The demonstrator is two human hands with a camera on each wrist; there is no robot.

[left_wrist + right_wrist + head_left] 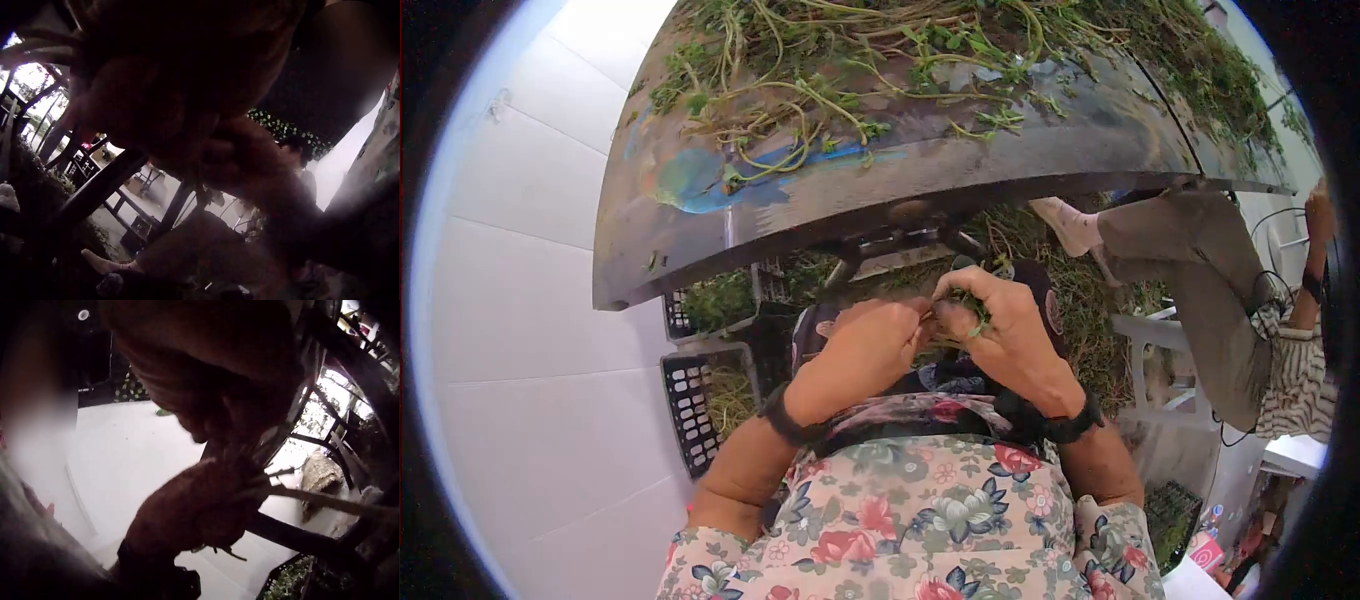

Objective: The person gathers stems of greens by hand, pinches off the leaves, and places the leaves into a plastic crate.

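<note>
Both hands meet above the lap, under the front edge of the table. The right hand is curled round a small bunch of green leafy stems, whose leaves poke out between thumb and fingers. Close against it, the left hand pinches the ends of the stems with bent fingers. In the right wrist view a long pale stem sticks out from the left hand, with the right hand dark above it. The left wrist view is mostly in shadow, and the fingertips are hidden there.
Loose leafy stems cover the dark table in front. Black crates with greens stand at the left by a white wall. Cut stems litter the floor at the right, near a white stool and another person's leg.
</note>
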